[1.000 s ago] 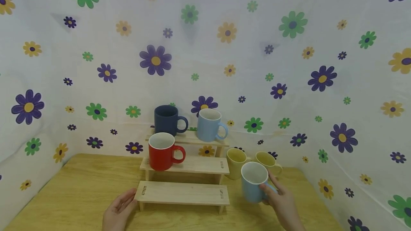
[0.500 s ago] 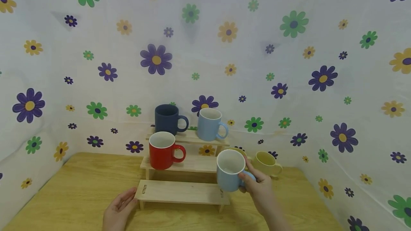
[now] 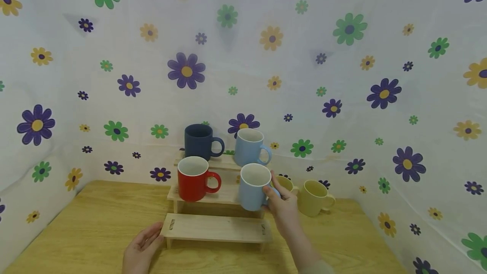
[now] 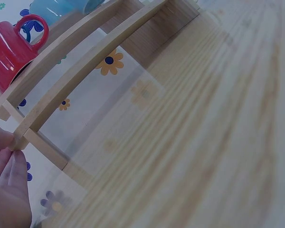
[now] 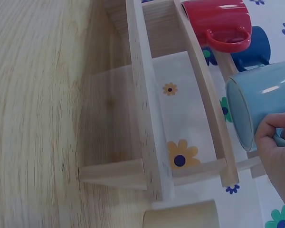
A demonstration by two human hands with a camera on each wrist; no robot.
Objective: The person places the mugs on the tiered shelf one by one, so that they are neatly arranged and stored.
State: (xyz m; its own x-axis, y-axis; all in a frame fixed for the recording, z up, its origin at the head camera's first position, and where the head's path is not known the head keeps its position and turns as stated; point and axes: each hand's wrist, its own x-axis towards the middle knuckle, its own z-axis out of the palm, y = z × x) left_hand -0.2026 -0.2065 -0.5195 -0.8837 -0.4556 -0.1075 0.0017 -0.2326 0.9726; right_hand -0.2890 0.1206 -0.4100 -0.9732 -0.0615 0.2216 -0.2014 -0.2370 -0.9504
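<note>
My right hand (image 3: 283,210) grips a light blue mug (image 3: 253,189) by its handle; the mug is upright in front of the right part of the middle step (image 3: 224,193) of a wooden stepped rack. In the right wrist view, the mug's base shows clear of the step beside it. My left hand (image 3: 140,246) pinches the left end of the lowest step (image 3: 217,227); its fingertips (image 4: 16,159) show at the corner in the left wrist view. A red mug (image 3: 192,183) stands on the middle step's left part. The top step bears a dark blue mug (image 3: 198,143) and another light blue mug (image 3: 248,149).
Two yellow mugs stand on the wooden table (image 3: 95,223) to the rack's right: one yellow mug (image 3: 313,198) in plain view, the other yellow mug (image 3: 285,183) partly behind my right hand. A flower-printed white cloth (image 3: 133,109) encloses the table's back and sides.
My right hand has carried the light blue mug left and upward, from beside the rack to the middle step. The left hand stays at the lowest step's end.
</note>
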